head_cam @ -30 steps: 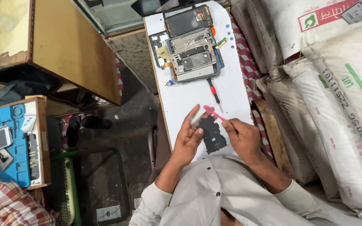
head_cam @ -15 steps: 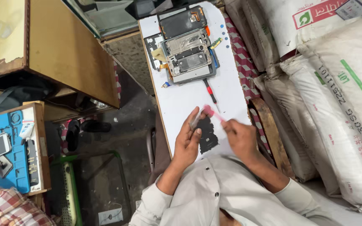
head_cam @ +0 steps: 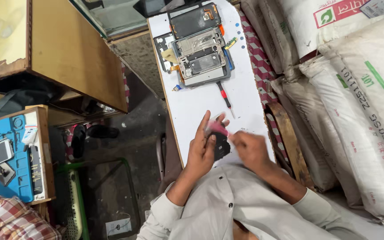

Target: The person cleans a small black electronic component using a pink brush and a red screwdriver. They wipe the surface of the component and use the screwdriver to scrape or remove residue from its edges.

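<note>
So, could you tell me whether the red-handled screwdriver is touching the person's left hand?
Apart. In the head view, the red-handled screwdriver lies on the white board, with bare board plainly visible between its tip and the left hand.

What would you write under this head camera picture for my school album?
Two hands, left hand and right hand, hold a small pink tool over a dark part on a white board.

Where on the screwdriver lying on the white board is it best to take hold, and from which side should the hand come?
Probably by the thick red-and-black handle of the screwdriver, coming from above. It lies flat on the white board with its thin tip toward the hands, and the opened phone sits close against the handle end, so a pinch across the handle's two long sides looks easiest.
</note>
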